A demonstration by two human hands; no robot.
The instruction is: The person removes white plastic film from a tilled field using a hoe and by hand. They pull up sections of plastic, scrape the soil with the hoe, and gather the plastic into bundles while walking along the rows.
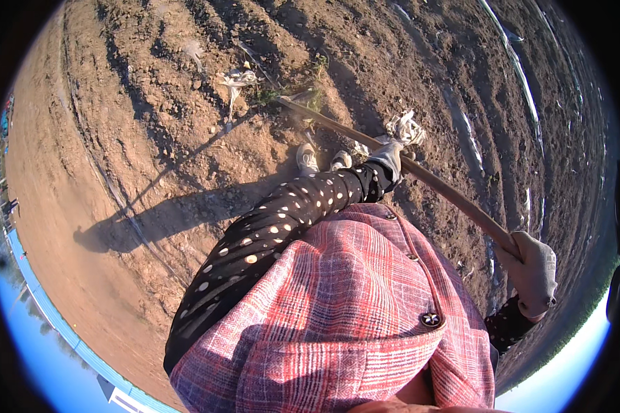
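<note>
My left hand (390, 157), in a pale work glove, grips the middle of a long wooden tool handle (454, 196). Higher on the shaft, near its upper end, my right hand (529, 273) is closed around it, gloved too. The handle slants down to the ground at the upper middle of the view. Its far end lies among green weeds (314, 98); the tool's head is blurred there and I cannot tell its kind. Just beyond my left hand is a crumpled wad of whitish plastic film (405, 128). Another torn piece of film (239, 79) lies left of the weeds.
My shoes (307, 159) stand on loose, cloddy soil (186, 129). Strips of plastic film (519, 67) run along the furrows at the right. A thin dark line (119, 196) crosses the ground at left. A long blue structure (57, 315) edges the field far left.
</note>
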